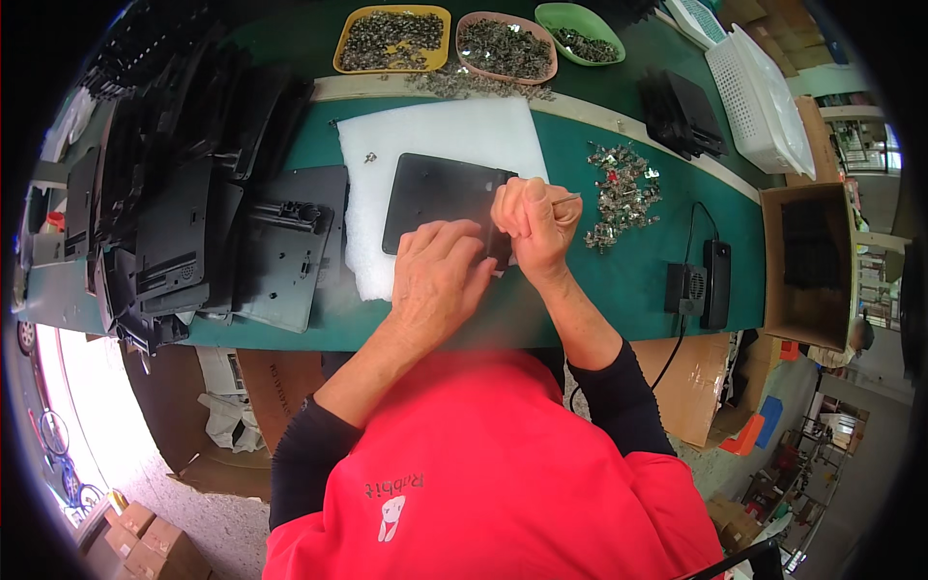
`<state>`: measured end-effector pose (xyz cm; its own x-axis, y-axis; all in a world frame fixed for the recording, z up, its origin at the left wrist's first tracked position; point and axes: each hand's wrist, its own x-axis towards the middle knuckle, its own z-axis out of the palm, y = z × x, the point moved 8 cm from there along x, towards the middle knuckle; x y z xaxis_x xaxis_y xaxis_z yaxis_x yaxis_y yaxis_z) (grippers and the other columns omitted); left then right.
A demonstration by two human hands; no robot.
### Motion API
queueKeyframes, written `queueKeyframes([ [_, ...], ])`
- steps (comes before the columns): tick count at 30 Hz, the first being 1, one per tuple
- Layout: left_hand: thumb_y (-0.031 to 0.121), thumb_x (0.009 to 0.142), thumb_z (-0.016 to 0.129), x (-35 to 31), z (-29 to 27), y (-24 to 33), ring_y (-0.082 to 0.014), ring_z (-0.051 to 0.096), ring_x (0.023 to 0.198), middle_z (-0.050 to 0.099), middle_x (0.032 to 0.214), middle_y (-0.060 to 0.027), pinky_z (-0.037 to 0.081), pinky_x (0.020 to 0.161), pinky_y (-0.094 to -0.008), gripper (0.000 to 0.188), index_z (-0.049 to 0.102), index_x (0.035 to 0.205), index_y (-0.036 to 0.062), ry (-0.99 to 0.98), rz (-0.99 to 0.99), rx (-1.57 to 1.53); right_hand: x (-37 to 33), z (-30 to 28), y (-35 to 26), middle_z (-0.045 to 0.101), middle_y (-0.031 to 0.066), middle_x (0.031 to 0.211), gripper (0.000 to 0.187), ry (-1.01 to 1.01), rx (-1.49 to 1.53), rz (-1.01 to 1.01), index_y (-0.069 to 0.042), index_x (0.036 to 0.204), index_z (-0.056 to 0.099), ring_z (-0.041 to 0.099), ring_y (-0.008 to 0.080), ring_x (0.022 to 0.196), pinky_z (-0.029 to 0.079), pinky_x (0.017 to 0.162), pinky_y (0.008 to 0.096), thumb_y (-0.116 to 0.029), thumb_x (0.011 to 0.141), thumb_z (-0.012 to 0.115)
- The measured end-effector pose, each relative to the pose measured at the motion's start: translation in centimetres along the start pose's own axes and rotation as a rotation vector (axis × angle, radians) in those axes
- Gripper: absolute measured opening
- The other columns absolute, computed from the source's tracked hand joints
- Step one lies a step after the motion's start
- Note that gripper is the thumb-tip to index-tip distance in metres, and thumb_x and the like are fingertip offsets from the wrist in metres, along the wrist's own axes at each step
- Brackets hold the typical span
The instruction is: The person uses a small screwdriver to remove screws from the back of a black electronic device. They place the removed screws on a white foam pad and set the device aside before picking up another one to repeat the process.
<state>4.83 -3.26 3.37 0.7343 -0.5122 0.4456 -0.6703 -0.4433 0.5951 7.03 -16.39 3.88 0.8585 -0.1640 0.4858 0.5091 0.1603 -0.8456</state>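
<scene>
A flat black plastic panel (440, 198) with rounded corners lies on a white foam sheet (367, 193) in front of me. My left hand (435, 275) rests on the panel's near edge, its fingers spread over the surface and its thumb apart. Above the panel's right end is my right hand (536, 222), closed around a thin pointed tool (568, 199) whose tip sticks out to the right. Most of that tool is hidden in the fist. A small metal part (370, 158) lies on the foam left of the panel.
Stacked black panels (174, 222) crowd the left. Loose metal parts (623, 193) lie right of the foam. Yellow (394, 70), pink (551, 72) and green (619, 58) trays line the back. A black corded device (715, 285), white basket (759, 97) and cardboard box (807, 333) stand right.
</scene>
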Motion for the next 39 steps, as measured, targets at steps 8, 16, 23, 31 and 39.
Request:
queueKeyframes([
  [8, 0.014, 0.074, 0.075, -0.1, 0.0, -0.2, -0.0252, 0.058, 0.098, 0.062, 0.106, -0.0047, 0.042, 0.080, -0.0391, 0.020, 0.062, 0.087, 0.0058, -0.011, 0.009, -0.016, 0.7, -0.1, 1.5, 0.037, 0.0030, 0.048, 0.053, 0.076, 0.077, 0.144, -0.006, 0.056, 0.034, 0.029, 0.0106, 0.041, 0.026, 0.040, 0.0283, -0.025, 0.106, 0.040],
  [16, 0.013, 0.074, 0.075, -0.4, 0.1, -0.3, -0.0260, 0.058, 0.100, 0.064, 0.107, -0.0041, 0.042, 0.083, -0.0390, 0.025, 0.065, 0.096, 0.0070, -0.016, -0.002, -0.007, 1.8, -4.7, 2.4, 0.029, 0.0001, 0.046, 0.056, 0.386, 0.205, 0.155, -0.011, 0.055, 0.028, 0.024, 0.0108, 0.038, 0.023, 0.038, 0.0291, -0.031, 0.106, 0.036],
  [23, 0.020, 0.080, 0.067, 0.9, 0.2, 1.4, -0.0244, 0.052, 0.099, 0.055, 0.108, -0.0058, 0.038, 0.082, -0.0397, 0.048, 0.059, 0.127, 0.0128, -0.100, 0.022, 0.163, 4.6, -5.6, 2.8, 0.024, -0.0002, 0.046, 0.057, 0.394, 0.276, 0.233, -0.013, 0.054, 0.026, 0.022, 0.0116, 0.038, 0.021, 0.037, 0.0296, -0.038, 0.104, 0.041],
  [31, 0.020, 0.083, 0.060, 0.5, 1.6, 1.1, -0.0252, 0.048, 0.099, 0.052, 0.106, -0.0041, 0.036, 0.083, -0.0407, 0.049, 0.055, 0.131, 0.0148, -0.128, -0.011, 0.219, 5.7, -2.8, 4.6, 0.029, 0.0002, 0.047, 0.056, 0.236, 0.131, 0.368, -0.012, 0.055, 0.029, 0.027, 0.0114, 0.039, 0.023, 0.037, 0.0276, -0.036, 0.104, 0.044],
  [39, 0.021, 0.081, 0.065, 0.3, 1.7, 1.3, -0.0227, 0.048, 0.094, 0.050, 0.103, -0.0040, 0.036, 0.076, -0.0387, 0.042, 0.061, 0.121, 0.0081, -0.086, 0.039, 0.254, 4.1, 2.1, 2.7, 0.037, 0.0017, 0.050, 0.046, -0.295, -0.405, -0.062, -0.006, 0.056, 0.040, 0.031, 0.0102, 0.043, 0.026, 0.041, 0.0273, -0.018, 0.100, 0.046],
])
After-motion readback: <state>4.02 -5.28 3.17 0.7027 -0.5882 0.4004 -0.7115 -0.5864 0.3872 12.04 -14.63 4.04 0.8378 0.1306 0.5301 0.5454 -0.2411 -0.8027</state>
